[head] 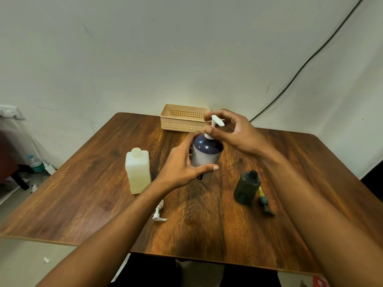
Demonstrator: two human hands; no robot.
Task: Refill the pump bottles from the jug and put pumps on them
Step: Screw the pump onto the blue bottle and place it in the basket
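Note:
A dark blue pump bottle [206, 151] stands upright at the middle of the wooden table [93, 193]. My left hand [182, 170] wraps around its lower body. My right hand [230, 131] pinches the white pump [215, 122] seated in the bottle's neck. To the left stands a capped whitish jug [137, 170]. A dark green bottle [247, 187] with no pump stands to the right, and a green pump [265, 203] lies beside it. A second white pump [158, 212] lies on the table under my left forearm.
A beige slotted basket [182, 118] sits at the table's far edge against the wall. A black cable [300, 69] runs down the wall at the right. A water bottle [35, 163] stands on the floor at the left.

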